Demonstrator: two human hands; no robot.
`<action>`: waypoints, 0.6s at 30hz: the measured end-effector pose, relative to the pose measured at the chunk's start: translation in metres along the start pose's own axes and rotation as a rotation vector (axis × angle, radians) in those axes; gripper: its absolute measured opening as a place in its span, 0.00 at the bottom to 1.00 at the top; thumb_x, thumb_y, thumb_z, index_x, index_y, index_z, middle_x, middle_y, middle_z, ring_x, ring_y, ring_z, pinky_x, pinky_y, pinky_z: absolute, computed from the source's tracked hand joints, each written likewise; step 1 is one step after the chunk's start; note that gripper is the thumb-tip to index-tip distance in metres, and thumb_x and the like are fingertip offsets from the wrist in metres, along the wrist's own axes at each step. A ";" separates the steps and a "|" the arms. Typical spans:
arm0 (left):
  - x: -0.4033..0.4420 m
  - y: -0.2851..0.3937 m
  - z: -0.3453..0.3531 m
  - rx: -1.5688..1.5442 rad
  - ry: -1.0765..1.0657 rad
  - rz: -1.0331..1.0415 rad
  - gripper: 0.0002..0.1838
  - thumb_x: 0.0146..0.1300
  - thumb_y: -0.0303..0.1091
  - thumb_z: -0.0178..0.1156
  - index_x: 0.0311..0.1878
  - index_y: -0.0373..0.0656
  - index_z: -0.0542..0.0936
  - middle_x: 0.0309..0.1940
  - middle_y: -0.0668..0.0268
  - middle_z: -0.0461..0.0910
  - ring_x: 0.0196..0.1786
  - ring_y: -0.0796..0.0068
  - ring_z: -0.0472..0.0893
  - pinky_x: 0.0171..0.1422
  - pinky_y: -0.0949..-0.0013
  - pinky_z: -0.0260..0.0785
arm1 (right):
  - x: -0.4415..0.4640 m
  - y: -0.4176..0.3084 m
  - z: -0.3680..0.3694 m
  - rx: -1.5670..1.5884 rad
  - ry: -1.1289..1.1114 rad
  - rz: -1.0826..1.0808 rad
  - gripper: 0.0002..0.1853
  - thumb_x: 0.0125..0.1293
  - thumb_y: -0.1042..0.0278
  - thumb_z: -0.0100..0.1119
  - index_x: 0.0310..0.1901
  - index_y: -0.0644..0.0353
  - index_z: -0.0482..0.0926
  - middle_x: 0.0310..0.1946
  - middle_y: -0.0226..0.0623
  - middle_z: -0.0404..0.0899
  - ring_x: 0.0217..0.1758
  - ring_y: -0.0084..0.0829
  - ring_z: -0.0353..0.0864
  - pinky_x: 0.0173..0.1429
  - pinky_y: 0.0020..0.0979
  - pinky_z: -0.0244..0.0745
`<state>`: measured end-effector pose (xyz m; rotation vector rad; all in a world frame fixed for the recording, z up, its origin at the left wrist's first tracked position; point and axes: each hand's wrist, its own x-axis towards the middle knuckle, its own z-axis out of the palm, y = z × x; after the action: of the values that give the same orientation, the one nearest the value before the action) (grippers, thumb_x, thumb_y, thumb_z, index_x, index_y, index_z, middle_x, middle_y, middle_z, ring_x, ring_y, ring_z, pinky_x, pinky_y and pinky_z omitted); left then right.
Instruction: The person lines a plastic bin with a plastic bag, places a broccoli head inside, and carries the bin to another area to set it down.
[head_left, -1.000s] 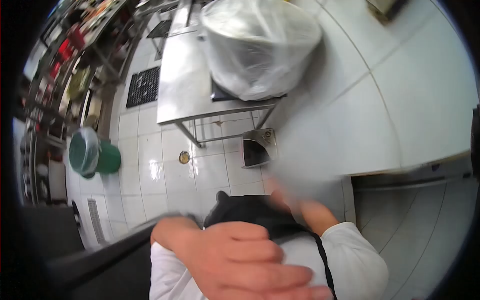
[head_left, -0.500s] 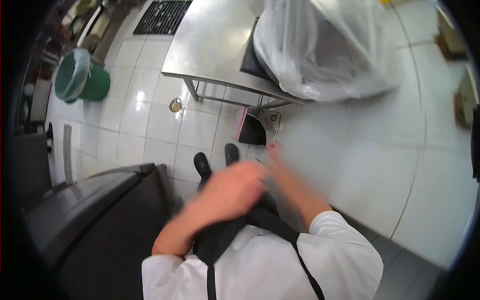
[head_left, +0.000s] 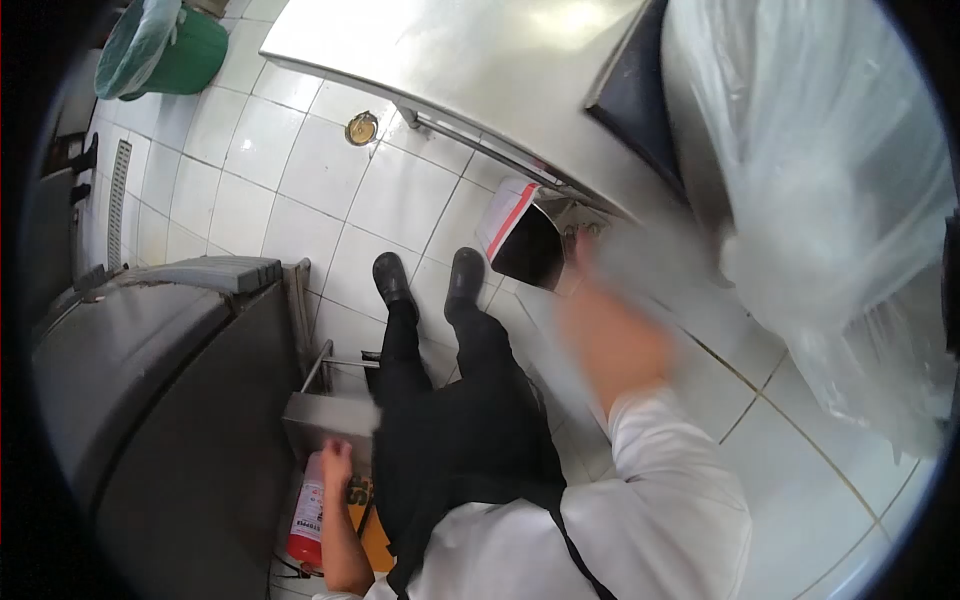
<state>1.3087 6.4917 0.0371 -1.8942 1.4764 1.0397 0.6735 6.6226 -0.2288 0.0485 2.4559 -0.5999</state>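
My left hand [head_left: 337, 462] hangs at the lower left, beside a red and white fire extinguisher [head_left: 307, 512] and in front of a grey metal box [head_left: 315, 415]. Its fingers look bent, but whether they are closed cannot be made out. My right hand [head_left: 583, 255], smeared by motion, reaches forward beside a white dustpan-like container with a red stripe [head_left: 512, 215] and a dark inside. A pale, see-through blurred shape [head_left: 655, 265] spreads from this hand; what it is stays unclear.
A steel table [head_left: 440, 50] spans the top, bearing a dark flat item [head_left: 640, 95] and a large vessel in clear plastic [head_left: 820, 160]. A green bin [head_left: 190, 55] stands upper left. A dark appliance [head_left: 200, 400] fills the left. The tiled floor has a round drain [head_left: 362, 127].
My left hand has dropped from in front of my body to the lower left. My right hand has moved slightly up and right. The view has shifted, bringing the wrapped vessel and dustpan-like container closer.
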 end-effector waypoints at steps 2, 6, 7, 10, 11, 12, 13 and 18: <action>-0.003 -0.022 0.016 -0.135 0.003 0.005 0.19 0.59 0.37 0.60 0.48 0.33 0.75 0.44 0.50 0.79 0.49 0.54 0.78 0.54 0.59 0.69 | 0.010 0.010 0.005 0.059 -0.003 0.017 0.21 0.65 0.52 0.52 0.42 0.66 0.80 0.42 0.51 0.81 0.48 0.45 0.79 0.54 0.39 0.70; 0.001 -0.032 0.038 -0.380 -0.052 0.027 0.19 0.60 0.35 0.60 0.50 0.33 0.73 0.43 0.53 0.79 0.48 0.63 0.78 0.54 0.64 0.69 | 0.025 0.018 0.006 -0.172 -0.157 -0.013 0.20 0.63 0.55 0.56 0.43 0.67 0.79 0.43 0.49 0.81 0.48 0.43 0.79 0.54 0.39 0.70; -0.001 -0.022 0.033 -0.391 -0.069 0.028 0.19 0.60 0.34 0.59 0.51 0.33 0.73 0.43 0.54 0.79 0.48 0.65 0.78 0.54 0.64 0.69 | 0.022 0.009 -0.002 -0.198 -0.241 0.006 0.19 0.63 0.56 0.57 0.44 0.66 0.78 0.43 0.48 0.80 0.48 0.43 0.79 0.54 0.38 0.70; 0.003 0.007 0.024 -0.457 -0.096 0.088 0.19 0.61 0.31 0.57 0.53 0.33 0.71 0.45 0.55 0.78 0.49 0.68 0.76 0.55 0.66 0.67 | -0.002 0.011 -0.019 -0.304 -0.213 -0.240 0.19 0.62 0.57 0.59 0.45 0.66 0.76 0.44 0.47 0.80 0.49 0.41 0.78 0.54 0.38 0.71; 0.003 0.012 0.023 -0.449 -0.089 0.085 0.19 0.61 0.31 0.57 0.54 0.33 0.71 0.46 0.55 0.77 0.49 0.68 0.76 0.56 0.66 0.67 | -0.001 0.012 -0.020 -0.314 -0.186 -0.253 0.18 0.62 0.58 0.59 0.45 0.66 0.76 0.44 0.47 0.79 0.49 0.41 0.78 0.53 0.38 0.71; 0.004 0.018 0.019 -0.440 -0.080 0.081 0.20 0.61 0.31 0.57 0.55 0.33 0.70 0.47 0.55 0.77 0.50 0.68 0.76 0.56 0.66 0.67 | -0.001 0.012 -0.021 -0.325 -0.158 -0.265 0.18 0.62 0.58 0.59 0.45 0.66 0.75 0.44 0.46 0.79 0.49 0.41 0.78 0.53 0.38 0.71; 0.003 0.027 0.014 -0.433 -0.069 0.077 0.20 0.61 0.31 0.56 0.56 0.34 0.70 0.47 0.56 0.77 0.50 0.68 0.76 0.56 0.66 0.67 | 0.014 0.020 -0.008 -0.307 -0.163 -0.152 0.18 0.62 0.59 0.60 0.45 0.65 0.75 0.43 0.46 0.79 0.48 0.40 0.78 0.53 0.38 0.71; 0.016 0.020 0.013 -0.364 -0.064 0.071 0.25 0.63 0.35 0.55 0.61 0.33 0.68 0.54 0.51 0.75 0.58 0.61 0.74 0.62 0.63 0.64 | 0.013 0.021 -0.012 -0.276 -0.200 -0.246 0.19 0.62 0.58 0.59 0.45 0.66 0.75 0.42 0.46 0.79 0.47 0.40 0.78 0.53 0.37 0.71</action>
<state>1.2879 6.4880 0.0179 -2.0373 1.4001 1.4711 0.6601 6.6456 -0.2361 -0.4088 2.3413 -0.3426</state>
